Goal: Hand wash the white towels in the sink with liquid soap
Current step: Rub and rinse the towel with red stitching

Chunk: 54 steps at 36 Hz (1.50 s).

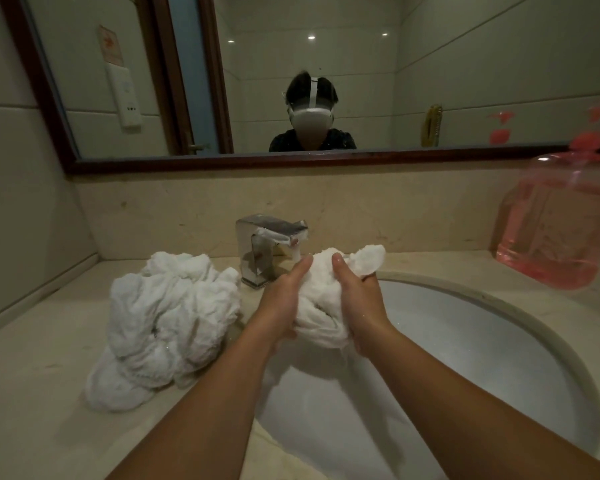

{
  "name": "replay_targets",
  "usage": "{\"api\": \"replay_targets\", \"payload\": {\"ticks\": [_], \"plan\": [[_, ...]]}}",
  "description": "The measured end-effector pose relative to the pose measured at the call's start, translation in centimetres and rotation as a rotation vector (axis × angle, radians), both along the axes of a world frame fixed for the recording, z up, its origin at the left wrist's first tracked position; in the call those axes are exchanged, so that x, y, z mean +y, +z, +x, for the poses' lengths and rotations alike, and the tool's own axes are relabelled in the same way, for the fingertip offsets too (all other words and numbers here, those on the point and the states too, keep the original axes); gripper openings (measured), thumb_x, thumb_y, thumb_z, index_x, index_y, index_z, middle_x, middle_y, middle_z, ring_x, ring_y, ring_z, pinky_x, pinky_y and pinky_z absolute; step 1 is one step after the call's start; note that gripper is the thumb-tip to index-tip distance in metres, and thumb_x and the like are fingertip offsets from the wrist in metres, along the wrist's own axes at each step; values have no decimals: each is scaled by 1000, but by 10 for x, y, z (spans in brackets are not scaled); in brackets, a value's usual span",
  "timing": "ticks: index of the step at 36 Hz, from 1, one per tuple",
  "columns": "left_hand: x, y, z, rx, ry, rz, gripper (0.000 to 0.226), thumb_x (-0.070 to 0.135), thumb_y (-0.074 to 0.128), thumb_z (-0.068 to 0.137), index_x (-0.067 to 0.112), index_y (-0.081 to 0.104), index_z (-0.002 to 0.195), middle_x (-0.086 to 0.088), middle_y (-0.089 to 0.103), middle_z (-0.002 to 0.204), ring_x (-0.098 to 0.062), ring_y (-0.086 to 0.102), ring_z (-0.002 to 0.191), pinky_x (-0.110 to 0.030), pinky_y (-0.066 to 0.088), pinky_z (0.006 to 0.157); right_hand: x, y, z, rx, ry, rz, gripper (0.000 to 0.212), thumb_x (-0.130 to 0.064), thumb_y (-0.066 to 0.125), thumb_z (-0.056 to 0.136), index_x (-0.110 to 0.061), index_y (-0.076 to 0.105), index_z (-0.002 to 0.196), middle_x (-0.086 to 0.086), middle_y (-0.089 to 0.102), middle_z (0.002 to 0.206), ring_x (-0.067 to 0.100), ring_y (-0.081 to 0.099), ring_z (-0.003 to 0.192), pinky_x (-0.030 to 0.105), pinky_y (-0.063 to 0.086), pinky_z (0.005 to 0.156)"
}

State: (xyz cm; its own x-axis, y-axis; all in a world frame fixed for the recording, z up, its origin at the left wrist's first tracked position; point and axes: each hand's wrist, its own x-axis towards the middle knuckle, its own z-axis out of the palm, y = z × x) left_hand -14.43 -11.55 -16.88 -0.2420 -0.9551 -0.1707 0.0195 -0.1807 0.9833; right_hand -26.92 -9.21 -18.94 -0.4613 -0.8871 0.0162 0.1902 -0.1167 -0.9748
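White towel (321,306) noted bunched between both hands: left hand (282,301) and right hand (357,303) each grip it with curled fingers. We judge it is held over the sink (499,341), below the faucet (269,244), so runoff drains away. Heaped towels (167,323) lie apart on the desk (32,393), clear of the basin; the soap bottle (555,220) stands to the right.

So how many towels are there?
2: one towel gripped by left hand and right hand over the sink; one heap on the counter, maybe hiding more.
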Motion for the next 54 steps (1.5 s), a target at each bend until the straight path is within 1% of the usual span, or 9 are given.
{"api": "replay_targets", "payload": {"ticks": [3,9,14,19,26,36,42,48,54], "plan": [[-2,-6,2,-121,-46,-2,83,93,67,60,35,75,118,2,82,106,-31,80,98,-60,59,96,2,5,-5,70,-20,-31,32,-56,71,97,-34,68,119,-5,79,110,20,77,102,51,61,100],[-18,-25,-7,-89,66,-36,104,109,60,49,35,74,121,-5,80,113,-31,78,104,-51,59,99,6,7,2,189,24,-103,42,-69,68,92,-34,71,115,-6,81,104,16,78,99,50,62,98],[-1,-3,-4,54,179,-28,63,78,61,89,24,71,119,-2,81,101,-20,80,86,-33,64,72,8,11,5,81,52,-95,64,-79,66,82,-30,71,124,-3,82,109,20,79,104,52,60,101],[-2,-1,-3,141,314,5,70,77,58,93,17,70,127,-7,79,111,-31,77,98,-45,67,82,11,13,7,50,47,-109,48,-61,67,96,-29,65,131,-4,80,114,17,79,103,48,62,99],[1,4,-4,174,474,-81,63,78,55,92,26,70,124,-2,76,114,-29,74,105,-50,62,95,5,3,12,-86,215,181,128,-113,51,46,-37,55,148,2,74,134,31,72,119,59,56,106],[0,5,-9,163,216,-43,69,74,37,102,18,74,119,-11,80,110,-28,78,98,-39,64,81,1,6,11,2,145,67,66,-82,50,94,-33,67,135,3,80,118,24,78,106,51,61,101],[1,5,-8,202,145,33,64,62,25,111,19,70,97,-2,79,70,-21,77,69,-34,60,65,4,9,8,18,84,82,83,-91,37,91,-25,74,125,6,81,109,28,78,103,52,61,100],[-1,8,-7,269,171,107,72,68,28,108,12,73,117,-18,81,103,-36,78,96,-43,65,80,-5,4,2,-192,47,148,115,-108,42,50,-25,74,123,8,83,102,33,79,100,53,60,100],[-4,2,-5,326,115,150,86,83,33,98,12,74,125,-21,78,117,-41,76,105,-56,59,99,-1,4,5,-110,85,140,100,-103,43,61,-27,75,117,6,83,99,31,79,99,54,59,101]]}}
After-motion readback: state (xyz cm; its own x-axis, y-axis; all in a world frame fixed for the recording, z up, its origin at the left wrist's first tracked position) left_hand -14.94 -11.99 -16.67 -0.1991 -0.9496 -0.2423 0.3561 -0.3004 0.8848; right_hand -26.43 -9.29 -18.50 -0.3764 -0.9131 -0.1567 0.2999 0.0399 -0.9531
